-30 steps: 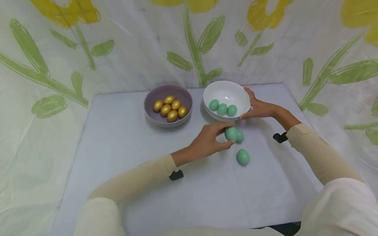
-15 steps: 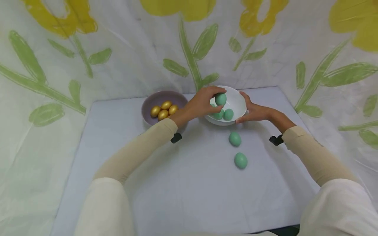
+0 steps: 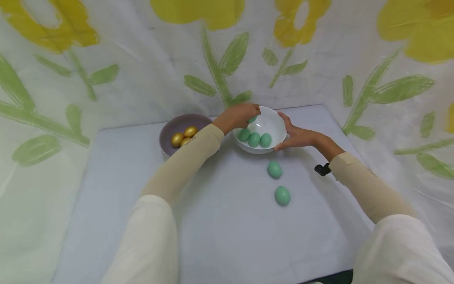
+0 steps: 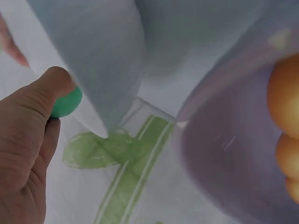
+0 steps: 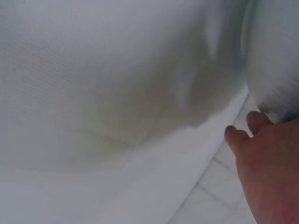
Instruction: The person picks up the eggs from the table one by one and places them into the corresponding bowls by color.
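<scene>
Over the left part of the white bowl (image 3: pixel 271 120), my left hand (image 3: pixel 237 116) pinches a green egg (image 3: pixel 252 119). The left wrist view shows this egg (image 4: pixel 68 103) between thumb and fingers, beside the bowl's rim. Inside the bowl lie three more green eggs (image 3: pixel 253 139) along its near side. My right hand (image 3: pixel 298 136) holds the bowl's right side, thumb toward the front and fingers toward the back. In the right wrist view, the fingers partly hide behind the bowl (image 5: pixel 275 51). Two green eggs, one nearer (image 3: pixel 282 195) and one farther (image 3: pixel 274 169), lie on the table in front.
A purple bowl (image 3: pixel 169 132) with gold eggs (image 3: pixel 177 139) stands to the left, partly covered by my left forearm. The pale tablecloth (image 3: pixel 227 228) spreads below. Behind the table hangs a white sheet (image 3: pixel 149 63) painted with yellow flowers.
My left hand has picked a green egg off the table and carried it up and left over the white bowl. The right hand keeps its hold there. The head view has shifted slightly.
</scene>
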### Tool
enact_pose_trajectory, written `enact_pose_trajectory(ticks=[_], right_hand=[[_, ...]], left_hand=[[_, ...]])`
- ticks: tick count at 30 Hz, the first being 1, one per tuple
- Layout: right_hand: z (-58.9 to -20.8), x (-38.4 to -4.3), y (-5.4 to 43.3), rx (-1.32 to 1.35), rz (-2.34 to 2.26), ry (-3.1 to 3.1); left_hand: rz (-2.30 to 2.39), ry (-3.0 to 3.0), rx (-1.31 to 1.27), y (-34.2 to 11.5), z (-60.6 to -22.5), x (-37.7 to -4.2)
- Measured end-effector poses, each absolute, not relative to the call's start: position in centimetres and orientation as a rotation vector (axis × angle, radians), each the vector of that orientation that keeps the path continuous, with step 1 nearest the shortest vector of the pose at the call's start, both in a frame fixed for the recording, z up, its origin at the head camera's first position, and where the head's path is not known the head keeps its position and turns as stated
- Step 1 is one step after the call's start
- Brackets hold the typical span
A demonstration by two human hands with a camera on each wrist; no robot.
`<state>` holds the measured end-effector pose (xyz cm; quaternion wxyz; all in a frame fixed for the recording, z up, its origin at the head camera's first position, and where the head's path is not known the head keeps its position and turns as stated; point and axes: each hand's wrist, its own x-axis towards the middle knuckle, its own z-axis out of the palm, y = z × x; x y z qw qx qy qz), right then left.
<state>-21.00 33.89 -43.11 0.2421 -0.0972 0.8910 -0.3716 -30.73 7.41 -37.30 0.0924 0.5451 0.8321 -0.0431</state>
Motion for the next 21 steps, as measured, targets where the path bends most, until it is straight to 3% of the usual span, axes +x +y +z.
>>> enact_pose_trajectory(ticks=[10, 21], right_hand=[[-43.6, -21.3, 33.0, -0.298, -1.025, 2.446], [-43.3, -21.1, 32.8, -0.344, -1.024, 2.463]], left_hand=[[-0.589, 2.385, 1.642, 7.6, -38.6, -31.5], [-0.642, 2.347, 1.649, 7.6, -39.0, -31.2]])
